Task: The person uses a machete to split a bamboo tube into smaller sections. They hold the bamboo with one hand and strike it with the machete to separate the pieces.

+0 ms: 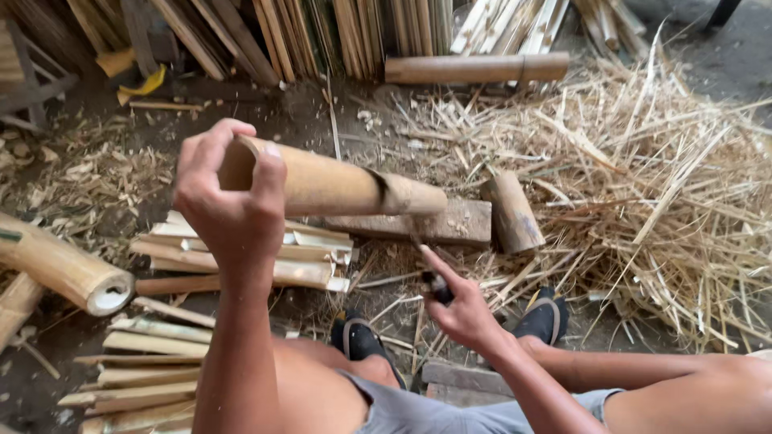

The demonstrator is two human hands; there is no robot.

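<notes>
Left hand point(229, 201) wraps the near end of a bamboo tube point(338, 186), fingers curled tight; tube held level above the ground, far end over a wooden block point(450, 223). Right hand point(458, 309) closed on a dark tool handle point(438, 287), forefinger out; blade hidden. Split bamboo slats point(249, 253) lie below the tube. Short bamboo piece point(512, 213) beside the block. Shavings point(643, 185) right.
</notes>
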